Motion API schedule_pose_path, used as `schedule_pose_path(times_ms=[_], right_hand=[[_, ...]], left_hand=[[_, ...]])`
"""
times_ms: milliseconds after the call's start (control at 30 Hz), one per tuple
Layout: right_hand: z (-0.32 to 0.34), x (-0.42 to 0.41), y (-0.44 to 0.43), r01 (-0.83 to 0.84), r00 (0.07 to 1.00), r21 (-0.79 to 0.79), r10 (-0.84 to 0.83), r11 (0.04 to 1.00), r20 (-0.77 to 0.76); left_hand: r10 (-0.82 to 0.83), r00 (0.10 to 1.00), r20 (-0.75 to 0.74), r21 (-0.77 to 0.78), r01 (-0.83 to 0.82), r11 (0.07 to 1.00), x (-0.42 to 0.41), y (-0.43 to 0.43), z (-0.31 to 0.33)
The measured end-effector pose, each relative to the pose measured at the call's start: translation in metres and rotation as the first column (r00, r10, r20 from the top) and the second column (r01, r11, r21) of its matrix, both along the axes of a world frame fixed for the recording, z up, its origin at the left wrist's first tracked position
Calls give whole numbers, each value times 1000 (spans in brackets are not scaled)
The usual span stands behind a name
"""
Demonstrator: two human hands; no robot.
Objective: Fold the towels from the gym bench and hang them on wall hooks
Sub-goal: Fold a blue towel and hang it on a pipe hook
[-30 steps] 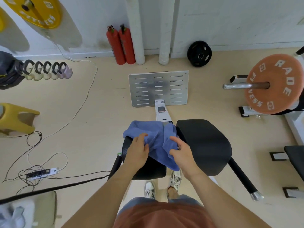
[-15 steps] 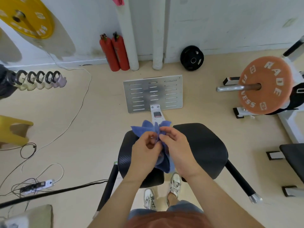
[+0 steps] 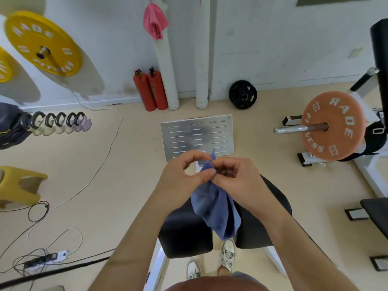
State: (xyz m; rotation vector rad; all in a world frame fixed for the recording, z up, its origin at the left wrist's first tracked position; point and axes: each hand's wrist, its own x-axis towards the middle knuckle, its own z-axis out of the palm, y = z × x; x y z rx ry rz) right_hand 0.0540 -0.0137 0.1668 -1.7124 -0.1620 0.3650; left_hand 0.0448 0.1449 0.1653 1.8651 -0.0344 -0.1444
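**Now pinching the blue towel's top edge together above the bench**

Nearest, the person is standing at the black bench pads, with their shoes showing in the gap between the pads. The blue towel is hanging over that gap, bunched and creased lengthwise. Its lower end is dangling in front of the pads, and whether it is touching them I cannot tell.

Just above, the left hand and the right hand are meeting fingertip to fingertip. Each is pinching the towel's upper edge between thumb and curled fingers, and a small corner is poking up between them.

This is looking like the fold itself, roughly midway: the top is gathered, but the body is not lying flat. To do it well, the hands should be sliding apart along the edge until the corners are squared, letting the cloth's own weight pull the creases out. The cloth is limp, so an uneven pinch is likely to be skewing the fold; laying it on a pad would be steadying it.

Farther off, a slotted metal plate is lying on the floor, and two red extinguishers are standing against the wall. Highest up, a pink towel is hanging by the white pipe; what it is hanging from is hidden.
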Motion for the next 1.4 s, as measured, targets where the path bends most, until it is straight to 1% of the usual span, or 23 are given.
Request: schedule_pose_path(times_ms=[33,167,234,300,367,400,434,501,567,634,734,834,868,1001,1101,1201,1235,1335,1402], right_hand=[[5,1,-3,-15,1000,13,15,1000,-2],[22,3,-12,-64,998,65,62,996,33],[29,4,-17,-141,990,112,141,984,7],[32,6,-22,-230,972,132,234,964,-22],[35,8,-25,-278,958,125,285,953,-43],[36,10,-27,-279,957,118,287,953,-52],[37,11,-29,-271,959,117,279,955,-55],[39,14,-31,-223,971,140,233,965,-58],[38,15,-31,-161,983,165,173,973,-65],[37,15,-28,-95,993,170,106,981,-58],[35,13,-24,-42,997,123,49,992,-54],[37,13,-19,-65,998,18,65,998,-3],[38,13,-18,-65,998,9,65,998,14],[38,13,-17,0,1000,83,-1,997,11],[37,10,-18,4,1000,123,-4,992,0],[35,8,-17,11,1000,120,-13,993,19],[35,9,-17,16,999,106,-19,994,33],[36,10,-18,5,997,37,-7,999,75],[37,11,-19,3,997,23,-5,1000,82]], left_hand=[[-44,999,-32,-60,42,997,3,3,1],[-196,979,-63,-236,177,955,6,14,2],[-262,963,-61,-332,228,915,6,15,7],[-312,950,-31,-335,284,899,6,13,14],[-336,942,-6,-310,318,896,7,12,19],[-316,949,-1,-305,301,904,7,10,22],[-263,965,8,-297,254,921,6,8,24],[-71,997,10,-280,71,957,5,4,27],[83,996,15,-238,-77,968,4,-2,28],[148,988,47,-158,-139,978,3,-6,30],[188,975,117,-84,-179,980,3,-7,32],[176,972,155,-17,-176,984,2,-11,37],[171,972,160,3,-173,985,1,-13,38],[182,970,162,14,-187,982,-1,-15,40],[160,964,214,83,-181,980,-3,-14,43],[134,956,262,152,-178,972,-2,-14,44],[140,956,259,144,-182,973,-1,-14,44],[204,964,169,10,-208,978,1,-14,44],[222,967,123,-59,-216,975,2,-14,45]])
